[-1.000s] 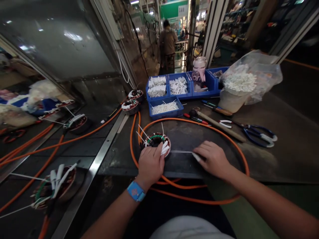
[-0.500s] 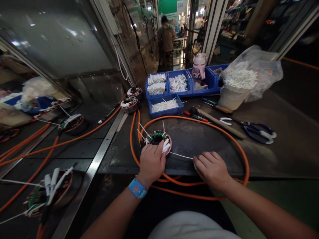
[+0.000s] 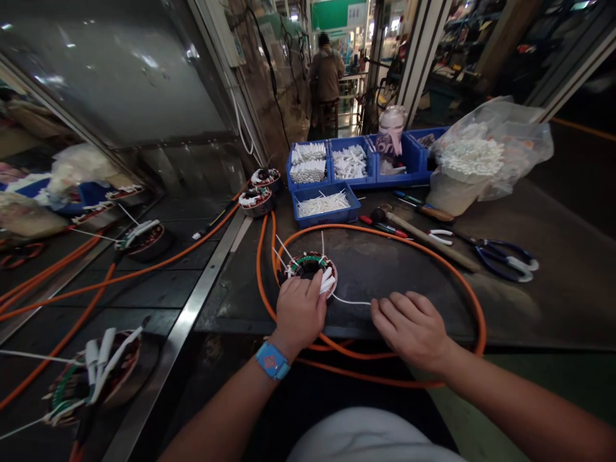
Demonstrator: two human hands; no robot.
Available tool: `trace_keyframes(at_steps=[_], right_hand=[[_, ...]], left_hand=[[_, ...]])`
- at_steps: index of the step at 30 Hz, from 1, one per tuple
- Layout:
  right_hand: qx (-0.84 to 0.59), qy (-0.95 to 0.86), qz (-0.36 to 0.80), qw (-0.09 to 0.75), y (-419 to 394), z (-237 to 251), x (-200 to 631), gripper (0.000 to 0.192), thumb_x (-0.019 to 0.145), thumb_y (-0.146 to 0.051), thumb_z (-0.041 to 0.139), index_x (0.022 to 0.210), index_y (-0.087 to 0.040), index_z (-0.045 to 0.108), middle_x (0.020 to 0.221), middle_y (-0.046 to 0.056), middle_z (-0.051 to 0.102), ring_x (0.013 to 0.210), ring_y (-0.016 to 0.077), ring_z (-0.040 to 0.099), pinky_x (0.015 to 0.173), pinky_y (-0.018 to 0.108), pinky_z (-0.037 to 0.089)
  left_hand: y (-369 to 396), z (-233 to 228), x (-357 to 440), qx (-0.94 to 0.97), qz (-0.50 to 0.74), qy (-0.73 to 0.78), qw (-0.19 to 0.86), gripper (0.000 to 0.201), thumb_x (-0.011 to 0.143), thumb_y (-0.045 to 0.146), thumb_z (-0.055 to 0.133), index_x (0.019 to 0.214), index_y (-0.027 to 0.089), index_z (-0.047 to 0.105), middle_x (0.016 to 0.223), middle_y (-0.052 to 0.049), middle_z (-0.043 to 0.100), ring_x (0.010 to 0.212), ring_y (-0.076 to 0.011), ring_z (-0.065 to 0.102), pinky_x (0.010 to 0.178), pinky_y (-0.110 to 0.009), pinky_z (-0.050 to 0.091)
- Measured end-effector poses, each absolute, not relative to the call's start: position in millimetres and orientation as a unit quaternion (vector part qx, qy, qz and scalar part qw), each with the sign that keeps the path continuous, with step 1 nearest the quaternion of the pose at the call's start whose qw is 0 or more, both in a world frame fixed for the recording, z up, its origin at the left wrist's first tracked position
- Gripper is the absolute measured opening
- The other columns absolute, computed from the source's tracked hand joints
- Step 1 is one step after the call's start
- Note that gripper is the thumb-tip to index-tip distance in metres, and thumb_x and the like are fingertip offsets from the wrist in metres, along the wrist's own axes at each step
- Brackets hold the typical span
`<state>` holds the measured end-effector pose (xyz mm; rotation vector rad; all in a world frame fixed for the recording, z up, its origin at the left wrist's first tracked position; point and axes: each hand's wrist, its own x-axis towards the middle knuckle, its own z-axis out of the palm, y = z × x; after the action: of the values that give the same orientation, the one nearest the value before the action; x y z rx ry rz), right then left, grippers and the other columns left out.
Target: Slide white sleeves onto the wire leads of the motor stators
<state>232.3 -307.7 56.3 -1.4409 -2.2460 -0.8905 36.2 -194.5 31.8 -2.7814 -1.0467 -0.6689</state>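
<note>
Stator [image 3: 310, 266] (on the bench) gripped by left hand [image 3: 301, 311]; right hand [image 3: 411, 327] pinches its white cord [image 3: 351, 301].

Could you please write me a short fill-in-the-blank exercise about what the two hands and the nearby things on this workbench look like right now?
1. The left hand rests on the round wound motor stator, and its wrist wears a ____ band.
2. The right hand pinches a thin white ____ that runs to the stator.
3. The thick cable looped around the stator is ____.
4. The long-handled scissors lie to the ____ of the stator.

Missing words: blue; strand; orange; right
</note>
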Motion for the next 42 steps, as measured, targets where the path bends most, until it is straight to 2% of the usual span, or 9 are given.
trace_keyframes(at_steps=[7, 16, 23, 28, 31, 34, 36, 39, 42], right_hand=[[-0.485, -0.808, -0.292, 0.160, -318, 45, 239, 0.028, 0.087, -0.008, 0.043, 0.085, -0.022, 0.067, 0.082, 0.001, 0.068, 0.083, 0.0157, 0.055, 0.078, 0.034, 0.038], [-0.494, -0.806, -0.282, 0.165, -319, 40, 243, 0.028, 0.087, -0.009, 0.043, 0.086, -0.023, 0.066, 0.083, 0.001, 0.068, 0.084, 0.0154, 0.055, 0.079, 0.033, 0.037], [-0.472, -0.803, -0.300, 0.208, -320, 40, 244, 0.024, 0.089, -0.010, 0.042, 0.086, -0.016, 0.065, 0.079, 0.003, 0.066, 0.083, 0.0157, 0.053, 0.079, 0.033, 0.036], [-0.456, -0.811, -0.305, 0.204, -294, 36, 227, 0.019, 0.088, -0.011, 0.045, 0.086, -0.014, 0.064, 0.081, 0.005, 0.064, 0.084, 0.0171, 0.051, 0.079, 0.033, 0.034], [-0.443, -0.821, -0.289, 0.212, -266, 29, 209, 0.018, 0.088, -0.014, 0.046, 0.082, -0.015, 0.062, 0.076, 0.005, 0.062, 0.076, 0.0169, 0.051, 0.075, 0.034, 0.035], [-0.467, -0.829, -0.198, 0.235, -253, 23, 201, 0.014, 0.087, -0.016, 0.046, 0.086, -0.015, 0.060, 0.070, 0.003, 0.060, 0.068, 0.0166, 0.050, 0.068, 0.033, 0.037], [-0.491, -0.823, -0.081, 0.274, -258, 22, 204, 0.014, 0.084, -0.017, 0.048, 0.094, -0.015, 0.058, 0.079, 0.005, 0.062, 0.072, 0.0171, 0.053, 0.068, 0.032, 0.040], [-0.494, -0.779, 0.125, 0.365, -274, 23, 214, 0.026, 0.079, -0.015, 0.052, 0.105, -0.017, 0.052, 0.099, 0.006, 0.063, 0.086, 0.0157, 0.057, 0.075, 0.029, 0.045], [-0.468, -0.733, 0.240, 0.431, -284, 21, 217, 0.034, 0.076, -0.014, 0.056, 0.110, -0.019, 0.051, 0.110, 0.007, 0.060, 0.096, 0.0149, 0.057, 0.082, 0.028, 0.047]], left_hand=[[-194, 32, 37, -0.910, -0.226, -0.344, 0.051, 0.037, 0.088, 0.025, 0.044, 0.122, 0.012, 0.050, 0.082, -0.008, 0.059, 0.081, -0.0225, 0.051, 0.084, -0.040, 0.039], [-195, 31, 37, -0.911, -0.218, -0.347, 0.043, 0.038, 0.087, 0.024, 0.044, 0.122, 0.012, 0.050, 0.082, -0.008, 0.059, 0.082, -0.0221, 0.051, 0.085, -0.040, 0.038], [-194, 30, 38, -0.911, -0.217, -0.349, 0.044, 0.038, 0.087, 0.024, 0.044, 0.123, 0.012, 0.049, 0.083, -0.008, 0.060, 0.082, -0.0228, 0.051, 0.085, -0.041, 0.039], [-195, 31, 39, -0.909, -0.210, -0.356, 0.052, 0.038, 0.087, 0.024, 0.043, 0.122, 0.011, 0.050, 0.082, -0.008, 0.059, 0.083, -0.0235, 0.051, 0.086, -0.042, 0.039], [-196, 34, 40, -0.911, -0.196, -0.358, 0.062, 0.042, 0.087, 0.024, 0.043, 0.126, 0.009, 0.046, 0.084, -0.009, 0.059, 0.084, -0.0235, 0.052, 0.090, -0.043, 0.039], [-197, 37, 40, -0.913, -0.186, -0.358, 0.056, 0.048, 0.087, 0.023, 0.042, 0.132, 0.008, 0.038, 0.090, -0.011, 0.060, 0.089, -0.0229, 0.054, 0.093, -0.043, 0.039], [-197, 39, 40, -0.914, -0.180, -0.360, 0.045, 0.051, 0.087, 0.022, 0.042, 0.135, 0.008, 0.034, 0.093, -0.011, 0.061, 0.092, -0.0231, 0.054, 0.094, -0.043, 0.039], [-198, 39, 41, -0.913, -0.183, -0.363, 0.027, 0.053, 0.086, 0.021, 0.044, 0.136, 0.008, 0.032, 0.103, -0.013, 0.060, 0.099, -0.0246, 0.054, 0.096, -0.044, 0.037], [-199, 38, 42, -0.904, -0.214, -0.371, 0.002, 0.057, 0.085, 0.019, 0.044, 0.138, 0.009, 0.027, 0.113, -0.015, 0.058, 0.107, -0.0254, 0.052, 0.099, -0.046, 0.035]])
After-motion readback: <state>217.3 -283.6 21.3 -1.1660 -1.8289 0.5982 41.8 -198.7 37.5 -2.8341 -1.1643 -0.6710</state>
